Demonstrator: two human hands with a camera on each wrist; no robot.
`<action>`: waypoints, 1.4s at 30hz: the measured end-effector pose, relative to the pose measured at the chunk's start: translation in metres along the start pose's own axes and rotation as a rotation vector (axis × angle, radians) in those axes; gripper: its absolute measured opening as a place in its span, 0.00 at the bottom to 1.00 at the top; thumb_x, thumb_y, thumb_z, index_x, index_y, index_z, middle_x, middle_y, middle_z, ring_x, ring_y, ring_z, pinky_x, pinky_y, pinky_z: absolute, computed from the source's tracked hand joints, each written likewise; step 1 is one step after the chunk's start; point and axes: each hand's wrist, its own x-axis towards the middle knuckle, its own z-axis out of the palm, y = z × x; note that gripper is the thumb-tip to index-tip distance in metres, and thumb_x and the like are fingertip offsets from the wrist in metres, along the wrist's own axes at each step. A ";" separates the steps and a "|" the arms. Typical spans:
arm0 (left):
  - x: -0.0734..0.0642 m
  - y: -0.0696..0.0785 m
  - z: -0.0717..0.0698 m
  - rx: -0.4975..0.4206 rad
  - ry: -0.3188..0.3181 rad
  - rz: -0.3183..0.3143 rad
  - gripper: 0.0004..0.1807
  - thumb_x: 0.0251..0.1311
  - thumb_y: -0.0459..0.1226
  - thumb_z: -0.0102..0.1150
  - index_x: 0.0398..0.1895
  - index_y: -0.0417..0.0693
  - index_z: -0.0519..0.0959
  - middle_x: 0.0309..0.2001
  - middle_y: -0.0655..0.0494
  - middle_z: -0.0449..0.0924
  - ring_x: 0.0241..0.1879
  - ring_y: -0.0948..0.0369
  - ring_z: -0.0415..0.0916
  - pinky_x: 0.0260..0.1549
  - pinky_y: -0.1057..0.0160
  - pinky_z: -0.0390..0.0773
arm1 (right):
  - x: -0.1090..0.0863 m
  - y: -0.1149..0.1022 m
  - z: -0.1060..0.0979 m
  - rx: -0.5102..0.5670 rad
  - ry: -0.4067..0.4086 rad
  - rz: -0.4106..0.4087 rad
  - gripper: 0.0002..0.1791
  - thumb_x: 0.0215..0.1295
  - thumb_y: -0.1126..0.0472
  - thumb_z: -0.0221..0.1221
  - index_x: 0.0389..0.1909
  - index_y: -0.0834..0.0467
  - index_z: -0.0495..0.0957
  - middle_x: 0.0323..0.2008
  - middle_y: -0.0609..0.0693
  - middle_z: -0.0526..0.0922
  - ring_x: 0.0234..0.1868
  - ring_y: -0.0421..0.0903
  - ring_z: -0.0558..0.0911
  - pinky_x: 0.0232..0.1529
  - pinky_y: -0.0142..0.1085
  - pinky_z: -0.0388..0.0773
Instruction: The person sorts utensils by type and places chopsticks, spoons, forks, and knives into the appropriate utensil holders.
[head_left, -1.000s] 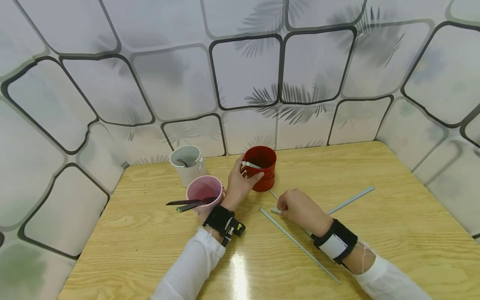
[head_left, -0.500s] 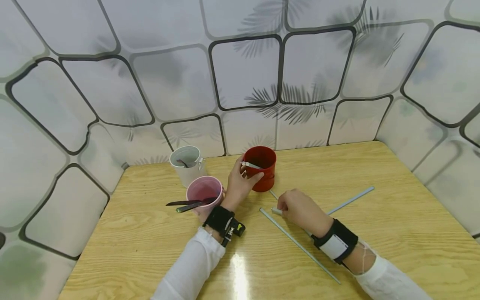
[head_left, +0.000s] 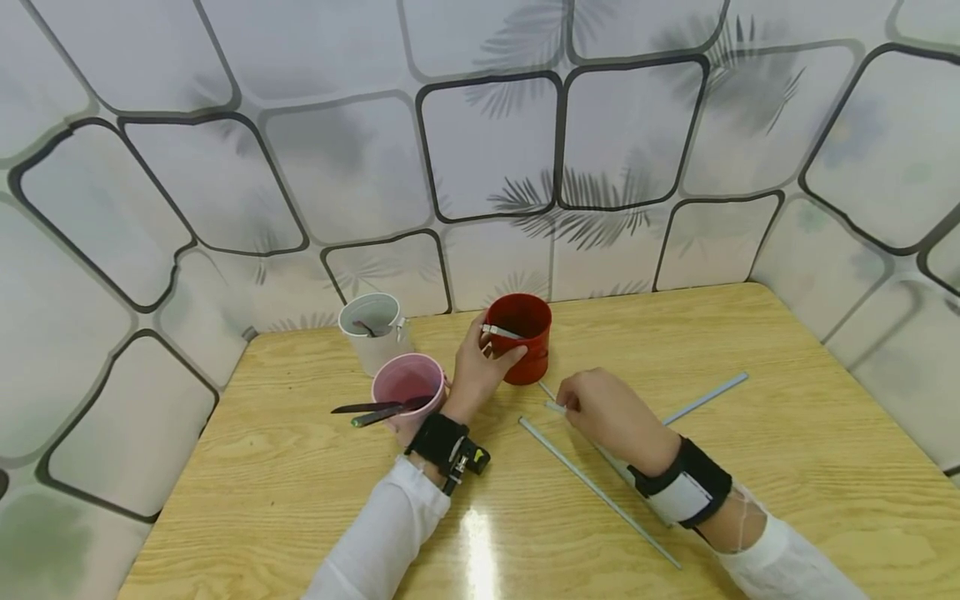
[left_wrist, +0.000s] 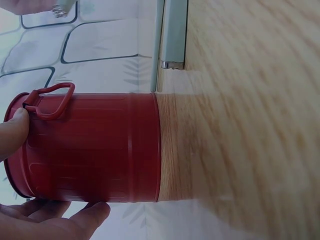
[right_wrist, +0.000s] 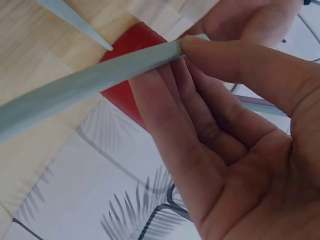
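A small red bucket (head_left: 528, 362) with a wire side handle stands upright at the back middle. My left hand (head_left: 476, 367) grips it, thumb and fingers on opposite sides. A pale utensil handle (head_left: 501, 332) leans at its rim; the rest is hidden inside. Just right of the bucket, my right hand (head_left: 611, 417) pinches a pale green chopstick (right_wrist: 95, 77) between thumb and fingertips, its thick end pointing toward the bucket. Similar chopsticks lie on the table: one (head_left: 600, 492) left of the right hand, a bluish one (head_left: 705, 398) behind it, another partly under it.
Left of the red bucket stands a pink bucket (head_left: 386, 379) with dark-handled cutlery (head_left: 371, 410) sticking out over its rim. Behind it is a white bucket (head_left: 375, 354) with a utensil inside. A patterned curtain (head_left: 487, 150) encloses the wooden table (head_left: 300, 500) at the back and sides.
My right hand has risen a little, lifting the pinched chopstick and shifting its near end under the wrist. The left hand and red bucket have stayed in place.
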 end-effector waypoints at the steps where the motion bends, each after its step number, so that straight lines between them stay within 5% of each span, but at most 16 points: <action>1: 0.000 0.000 0.000 -0.003 0.001 0.003 0.41 0.62 0.31 0.72 0.77 0.43 0.64 0.71 0.42 0.70 0.68 0.41 0.70 0.67 0.46 0.72 | 0.000 -0.001 -0.002 0.005 0.005 0.004 0.08 0.57 0.76 0.64 0.32 0.61 0.86 0.29 0.48 0.84 0.30 0.41 0.80 0.32 0.37 0.81; 20: 0.001 -0.001 0.001 -0.016 -0.011 0.008 0.41 0.62 0.31 0.72 0.77 0.45 0.64 0.72 0.43 0.69 0.70 0.41 0.68 0.69 0.45 0.70 | -0.015 -0.004 -0.063 0.129 0.222 0.070 0.06 0.62 0.71 0.67 0.39 0.60 0.85 0.34 0.49 0.87 0.35 0.46 0.85 0.36 0.43 0.84; 26: 0.001 -0.001 0.000 -0.015 -0.006 0.008 0.41 0.62 0.31 0.72 0.77 0.45 0.64 0.73 0.43 0.68 0.70 0.41 0.67 0.69 0.44 0.69 | -0.018 -0.016 -0.079 0.186 0.306 -0.007 0.07 0.64 0.71 0.68 0.40 0.58 0.85 0.36 0.48 0.87 0.37 0.46 0.86 0.37 0.41 0.87; 36: 0.000 -0.001 0.000 -0.037 -0.012 0.029 0.39 0.62 0.30 0.71 0.76 0.44 0.65 0.71 0.44 0.70 0.69 0.42 0.69 0.68 0.44 0.70 | -0.023 -0.044 -0.111 0.233 0.657 -0.258 0.15 0.55 0.79 0.70 0.41 0.60 0.86 0.37 0.48 0.88 0.39 0.35 0.84 0.41 0.23 0.82; 42: 0.000 -0.002 0.000 -0.050 -0.015 0.026 0.40 0.62 0.29 0.71 0.76 0.44 0.64 0.72 0.43 0.70 0.70 0.42 0.68 0.68 0.45 0.71 | -0.022 -0.052 -0.115 0.370 0.812 -0.359 0.12 0.54 0.80 0.68 0.39 0.67 0.86 0.36 0.52 0.87 0.40 0.38 0.85 0.45 0.27 0.84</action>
